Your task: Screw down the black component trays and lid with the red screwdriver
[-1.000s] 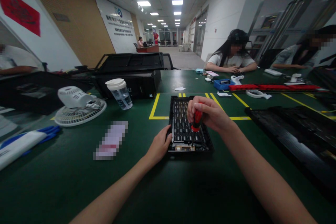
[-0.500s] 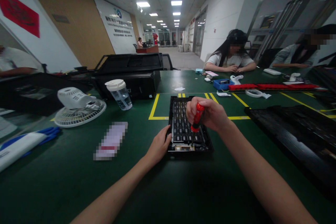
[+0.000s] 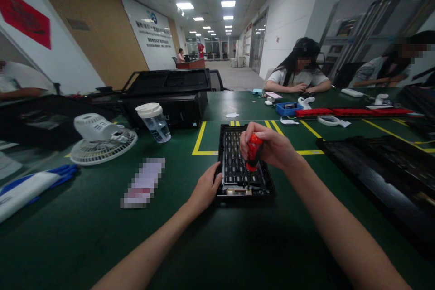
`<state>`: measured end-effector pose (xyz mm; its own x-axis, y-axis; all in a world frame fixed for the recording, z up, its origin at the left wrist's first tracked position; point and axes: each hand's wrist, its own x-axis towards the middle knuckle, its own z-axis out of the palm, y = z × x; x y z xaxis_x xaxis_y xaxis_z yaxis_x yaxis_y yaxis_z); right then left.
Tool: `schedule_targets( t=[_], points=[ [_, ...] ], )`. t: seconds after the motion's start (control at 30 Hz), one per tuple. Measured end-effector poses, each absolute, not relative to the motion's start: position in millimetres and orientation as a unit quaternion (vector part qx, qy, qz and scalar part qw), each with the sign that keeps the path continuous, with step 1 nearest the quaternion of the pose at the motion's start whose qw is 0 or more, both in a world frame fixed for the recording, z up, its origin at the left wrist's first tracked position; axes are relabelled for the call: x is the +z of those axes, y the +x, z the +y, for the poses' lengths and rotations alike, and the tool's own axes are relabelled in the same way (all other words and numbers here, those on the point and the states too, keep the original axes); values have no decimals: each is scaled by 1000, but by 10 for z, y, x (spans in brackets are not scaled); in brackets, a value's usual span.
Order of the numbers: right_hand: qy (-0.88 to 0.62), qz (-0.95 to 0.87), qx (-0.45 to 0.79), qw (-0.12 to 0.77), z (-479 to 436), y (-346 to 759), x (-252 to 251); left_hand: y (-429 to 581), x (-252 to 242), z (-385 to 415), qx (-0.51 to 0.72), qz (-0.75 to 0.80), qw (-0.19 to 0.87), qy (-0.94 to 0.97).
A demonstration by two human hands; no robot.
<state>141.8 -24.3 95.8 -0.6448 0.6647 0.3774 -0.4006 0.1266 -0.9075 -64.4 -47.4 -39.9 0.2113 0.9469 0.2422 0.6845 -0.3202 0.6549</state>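
The right hand (image 3: 270,147) is gripping a red-handled screwdriver (image 3: 253,150), its fingers (image 3: 245,139) closed tight round the handle. The shaft is pointing down, and its tip is meeting the near end of a black gridded tray (image 3: 234,163) directly below those fingers. The left hand (image 3: 204,190) is bearing against the tray's near left edge, thumb lying at the rim and fingers curled narrow. Whether they are clasping it cannot be told. The tray is lying flat on the green worktop (image 3: 102,235). A lidded clear bottle (image 3: 154,122) and a white desk fan (image 3: 100,140) are standing well apart, left of the left fingers.
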Motion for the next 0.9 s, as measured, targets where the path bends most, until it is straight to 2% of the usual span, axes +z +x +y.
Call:
schedule_targets(
  t=[0.9],
  points=[
    [-110,-625,662,400,-219,1587,1036,-635,-385,-477,302,550,207,750]
  ],
)
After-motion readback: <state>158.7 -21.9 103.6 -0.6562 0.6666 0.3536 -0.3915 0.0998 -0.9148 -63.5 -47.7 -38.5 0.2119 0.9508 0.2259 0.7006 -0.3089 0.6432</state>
